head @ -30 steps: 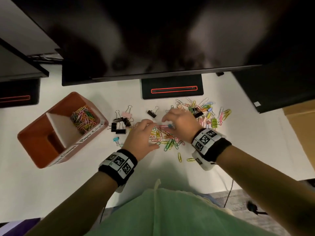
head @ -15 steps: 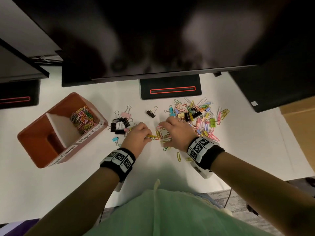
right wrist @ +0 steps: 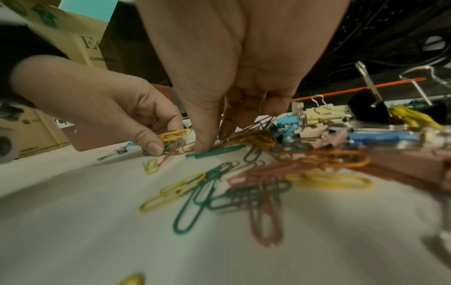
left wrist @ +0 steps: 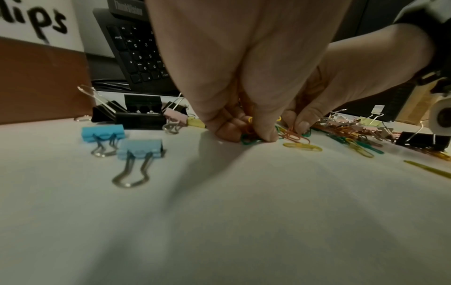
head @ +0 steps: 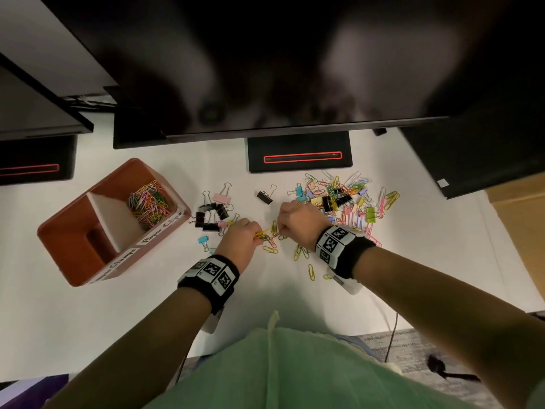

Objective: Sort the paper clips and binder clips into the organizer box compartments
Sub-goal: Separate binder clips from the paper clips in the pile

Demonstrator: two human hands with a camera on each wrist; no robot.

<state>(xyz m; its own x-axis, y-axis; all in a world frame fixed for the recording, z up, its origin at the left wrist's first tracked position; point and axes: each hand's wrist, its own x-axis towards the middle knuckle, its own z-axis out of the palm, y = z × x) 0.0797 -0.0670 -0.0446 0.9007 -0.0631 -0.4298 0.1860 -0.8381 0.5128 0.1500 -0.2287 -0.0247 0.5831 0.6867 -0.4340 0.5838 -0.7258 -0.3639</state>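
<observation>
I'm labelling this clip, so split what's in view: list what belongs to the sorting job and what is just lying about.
Belongs to the job:
- organizer box, paper clips already in one compartment
- loose paper clips on the desk
- binder clips, black and pastel
- left hand, gripping a bunch of paper clips
- right hand, fingers down in the pile

Just lying about:
- monitor stand
- keyboard
- cable

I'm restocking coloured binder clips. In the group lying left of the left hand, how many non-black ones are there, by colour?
Blue binder clips: 2
Pink binder clips: 2
Yellow binder clip: 1
Total: 5
</observation>
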